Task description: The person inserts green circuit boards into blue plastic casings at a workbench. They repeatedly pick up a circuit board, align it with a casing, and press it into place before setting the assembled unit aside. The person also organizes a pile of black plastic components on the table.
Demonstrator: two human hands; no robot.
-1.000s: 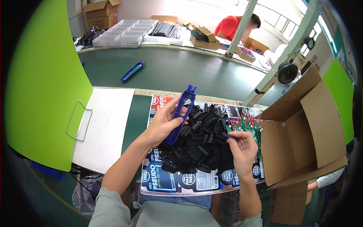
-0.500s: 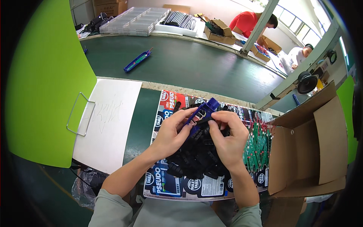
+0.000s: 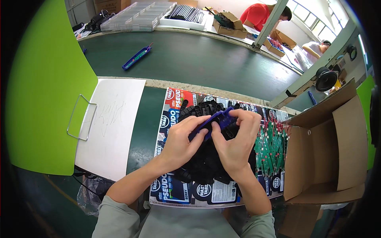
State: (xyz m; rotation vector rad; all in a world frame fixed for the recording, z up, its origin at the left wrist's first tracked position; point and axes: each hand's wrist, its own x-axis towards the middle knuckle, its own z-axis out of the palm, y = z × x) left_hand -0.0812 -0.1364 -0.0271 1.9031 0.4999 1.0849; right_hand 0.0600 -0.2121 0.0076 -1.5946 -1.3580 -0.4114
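Both of my hands grip a long dark-blue plastic housing (image 3: pixel 219 118) above the middle of the work mat. My left hand (image 3: pixel 180 139) is closed round its lower left end, thumb against the near side. At the upper right end, the fingers of my right hand (image 3: pixel 237 142) wrap over it, with the thumb pressed to the near side. The inside of the housing is mostly hidden by my fingers. Beneath my hands lies a heap of black ribbed plastic parts (image 3: pixel 204 168). Green circuit boards (image 3: pixel 270 152) with red wires are piled to the right.
A printed mat (image 3: pixel 174 192) lies under the parts. An open cardboard box (image 3: pixel 317 162) stands at the right, a white board (image 3: pixel 113 123) and green panel (image 3: pixel 47 91) at the left. Another blue housing with a board (image 3: pixel 137 57) rests on the far green surface. Two people work beyond.
The housing has been tilted and turned in my hands, so its wired inside shows less. My right fingers have moved up over its far end. The whole view has shifted slightly.
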